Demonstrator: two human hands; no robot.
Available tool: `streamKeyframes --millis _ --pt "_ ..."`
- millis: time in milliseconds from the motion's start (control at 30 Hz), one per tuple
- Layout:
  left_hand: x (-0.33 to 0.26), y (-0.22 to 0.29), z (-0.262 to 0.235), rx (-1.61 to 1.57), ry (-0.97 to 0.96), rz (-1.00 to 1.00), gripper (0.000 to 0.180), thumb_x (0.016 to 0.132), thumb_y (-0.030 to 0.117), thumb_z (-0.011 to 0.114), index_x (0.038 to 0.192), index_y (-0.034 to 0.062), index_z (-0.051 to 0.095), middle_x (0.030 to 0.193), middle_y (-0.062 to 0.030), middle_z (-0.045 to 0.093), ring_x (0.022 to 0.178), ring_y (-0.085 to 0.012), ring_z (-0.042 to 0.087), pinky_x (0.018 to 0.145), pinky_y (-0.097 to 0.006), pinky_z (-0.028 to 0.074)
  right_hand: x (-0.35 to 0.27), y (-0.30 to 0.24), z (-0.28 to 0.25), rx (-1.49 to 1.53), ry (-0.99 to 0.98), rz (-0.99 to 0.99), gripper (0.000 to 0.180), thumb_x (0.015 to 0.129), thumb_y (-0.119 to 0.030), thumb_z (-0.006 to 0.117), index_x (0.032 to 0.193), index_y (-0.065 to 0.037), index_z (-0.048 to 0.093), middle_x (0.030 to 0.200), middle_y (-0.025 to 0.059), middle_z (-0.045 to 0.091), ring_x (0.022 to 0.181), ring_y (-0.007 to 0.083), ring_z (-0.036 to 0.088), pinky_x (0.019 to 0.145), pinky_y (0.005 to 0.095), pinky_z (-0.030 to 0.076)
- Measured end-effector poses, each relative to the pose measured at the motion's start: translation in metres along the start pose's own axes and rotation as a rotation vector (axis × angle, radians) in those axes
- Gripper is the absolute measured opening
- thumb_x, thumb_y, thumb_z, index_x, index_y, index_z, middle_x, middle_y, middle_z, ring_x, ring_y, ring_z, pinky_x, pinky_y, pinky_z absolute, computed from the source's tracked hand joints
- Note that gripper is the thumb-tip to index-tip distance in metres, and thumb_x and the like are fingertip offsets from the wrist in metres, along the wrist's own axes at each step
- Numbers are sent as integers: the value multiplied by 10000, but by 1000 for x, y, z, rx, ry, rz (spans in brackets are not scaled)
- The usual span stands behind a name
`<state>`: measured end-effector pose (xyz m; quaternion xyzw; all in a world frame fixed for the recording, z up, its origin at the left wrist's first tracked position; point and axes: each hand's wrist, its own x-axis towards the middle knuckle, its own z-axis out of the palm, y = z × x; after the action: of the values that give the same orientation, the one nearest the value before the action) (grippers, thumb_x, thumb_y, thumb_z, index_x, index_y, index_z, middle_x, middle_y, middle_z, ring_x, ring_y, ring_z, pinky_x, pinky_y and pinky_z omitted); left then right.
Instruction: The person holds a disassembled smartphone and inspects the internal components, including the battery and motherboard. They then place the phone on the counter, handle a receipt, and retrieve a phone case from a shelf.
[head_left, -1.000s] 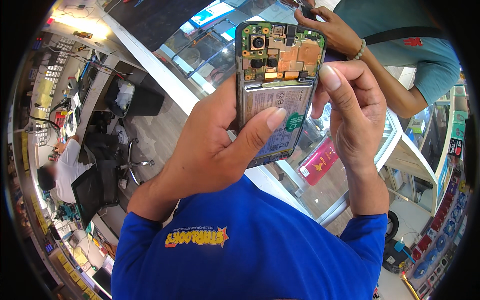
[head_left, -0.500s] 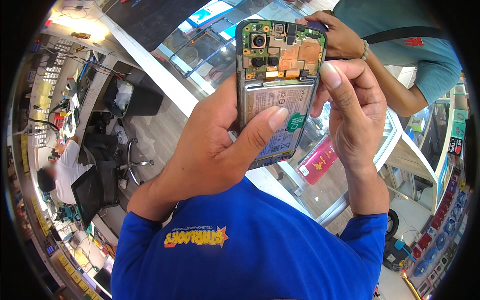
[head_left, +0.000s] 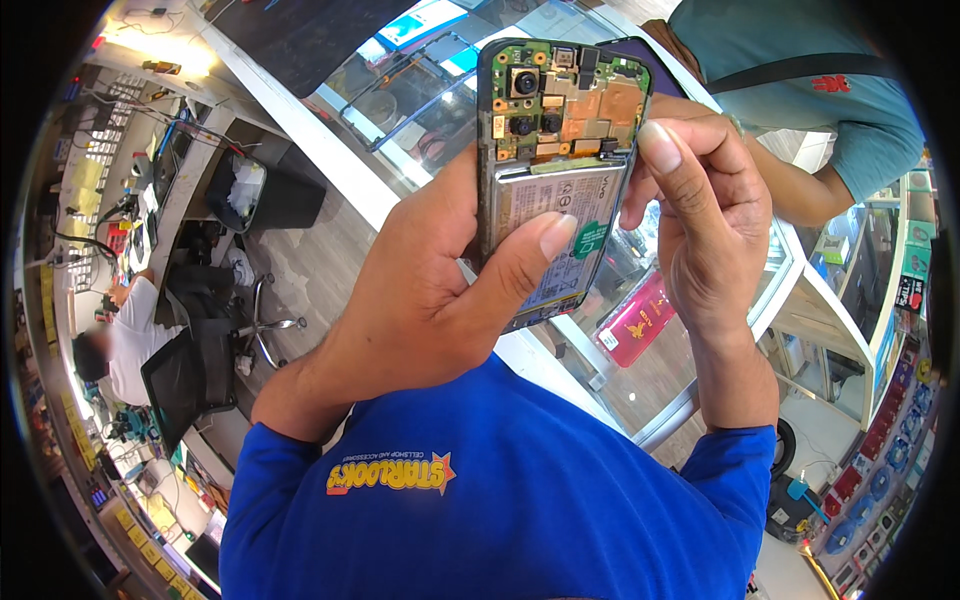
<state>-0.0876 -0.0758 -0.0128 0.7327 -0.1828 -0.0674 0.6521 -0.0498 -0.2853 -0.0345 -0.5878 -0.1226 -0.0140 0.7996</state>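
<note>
A smartphone (head_left: pixel 604 112) with its back cover off is held up, tilted, in my left hand (head_left: pixel 400 275). My left thumb lies across the silver battery (head_left: pixel 540 205), which bears a green sticker (head_left: pixel 592 236); the other fingers are behind the phone. Above the battery, the green circuit board with copper-coloured patches and several camera modules (head_left: pixel 525 83) lies bare. My right hand (head_left: pixel 715 195) is at the phone's right edge, thumb bent toward curled fingers in a pinch. Whatever is between those fingertips, if anything, cannot be made out.
Below the phone is a glass-topped counter with a white edge (head_left: pixel 345 170), holding a phone frame (head_left: pixel 400 85) and a red box (head_left: pixel 637 322). Across it stands a person in a teal shirt (head_left: pixel 810 120), near a dark purple phone (head_left: pixel 650 55). A bin (head_left: pixel 265 190) and chair (head_left: pixel 200 375) are left.
The phone has tipped slightly in my left hand, its lower end rising a little. The other person's hand has dropped out of sight behind my right hand, exposing more of the dark purple phone.
</note>
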Motion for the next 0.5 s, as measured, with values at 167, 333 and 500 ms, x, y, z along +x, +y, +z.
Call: streamKeyframes --millis 167,333,500 --pt "-1 2 2 11 10 24 413 1055 164 607 1399 -40 503 1256 -114 680 1130 -143 634 990 -312 501 -1 -4 -4 -8 -29 31 159 1014 -154 695 1038 2 672 876 63 705 720 86 644 647 226 525" --pt "-1 3 2 37 0 34 414 1055 163 606 1399 -42 501 1255 -116 681 1133 -147 634 992 -312 500 0 0 -3 -5 -32 -30 153 1017 -148 688 1044 2 667 873 61 702 716 86 642 646 228 527" --pt "-2 1 4 16 6 32 418 1055 164 607 1402 -42 498 1261 -119 677 1135 -149 635 994 -313 501 0 1 -4 -4 -41 -42 144 1018 -139 684 1051 0 664 879 57 697 726 87 641 652 229 524"
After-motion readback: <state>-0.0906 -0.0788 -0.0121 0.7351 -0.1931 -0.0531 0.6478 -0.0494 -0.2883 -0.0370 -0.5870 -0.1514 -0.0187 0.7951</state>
